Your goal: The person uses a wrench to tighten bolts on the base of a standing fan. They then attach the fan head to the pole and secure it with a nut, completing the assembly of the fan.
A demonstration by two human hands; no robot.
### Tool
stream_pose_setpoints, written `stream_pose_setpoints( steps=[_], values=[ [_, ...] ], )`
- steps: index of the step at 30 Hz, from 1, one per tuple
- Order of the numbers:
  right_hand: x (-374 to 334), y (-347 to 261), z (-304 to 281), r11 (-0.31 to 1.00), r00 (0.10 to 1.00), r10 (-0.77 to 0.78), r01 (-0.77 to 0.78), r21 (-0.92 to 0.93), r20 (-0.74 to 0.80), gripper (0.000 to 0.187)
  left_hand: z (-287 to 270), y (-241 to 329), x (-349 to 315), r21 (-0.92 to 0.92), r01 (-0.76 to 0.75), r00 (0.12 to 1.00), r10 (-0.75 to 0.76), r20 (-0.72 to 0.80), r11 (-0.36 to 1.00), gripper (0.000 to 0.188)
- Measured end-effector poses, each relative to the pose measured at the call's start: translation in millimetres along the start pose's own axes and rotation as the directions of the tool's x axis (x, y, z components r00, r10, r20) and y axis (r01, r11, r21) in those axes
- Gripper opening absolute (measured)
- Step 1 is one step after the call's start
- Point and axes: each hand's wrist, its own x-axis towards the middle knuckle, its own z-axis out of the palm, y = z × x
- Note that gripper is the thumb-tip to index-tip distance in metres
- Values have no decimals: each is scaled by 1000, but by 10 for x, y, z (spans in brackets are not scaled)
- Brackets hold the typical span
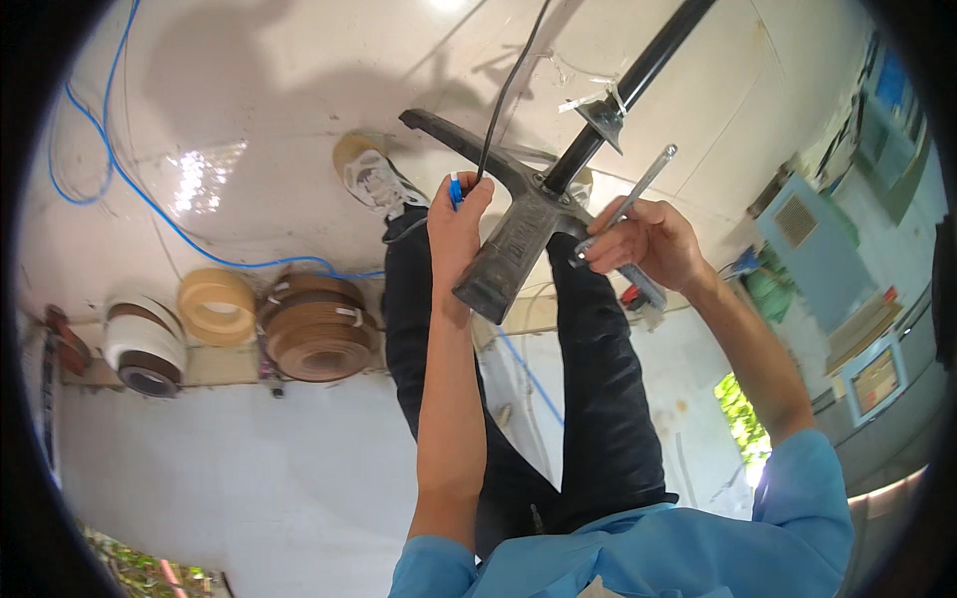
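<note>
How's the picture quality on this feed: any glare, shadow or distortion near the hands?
Head view: broken glare on the floor, left of the left hand; a soft shadow farther up; foliage at lower right, partly blown out; fisheye distortion stretching the panels at right, with black corners; the metal tool in the right hand reads clearly.

Bright glare (204, 179) and soft shadow (214, 65) on pale floor (284, 204)
</note>
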Motion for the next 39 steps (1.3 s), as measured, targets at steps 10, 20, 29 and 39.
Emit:
stream_pose_setpoints(
  steps=[10, 20, 29, 39],
  values=[
    [-610, 870, 670, 756, 893, -357, 448, 477, -273, 32, -760, 866, 213, 902, -216, 948, 301, 103, 373, 28],
    [-457, 1155, 1064, 590, 676, -495, 723, 360, -546, 57, -2097, 1992, -691, 967, 60, 933, 358, 33, -246, 49],
    [-564, 1674, 1360, 583, 615, -556, 768, 265, -559, 26, -3120, 1904, -2634, 996, 92, 970, 227, -90, 4, 29],
    [-818, 1463, 1907, 711, 715, -346, 622, 328, -608, 25, -1451, 3186, -1983, 992, -39, 940, 332, 79, -123, 21]
  ],
)
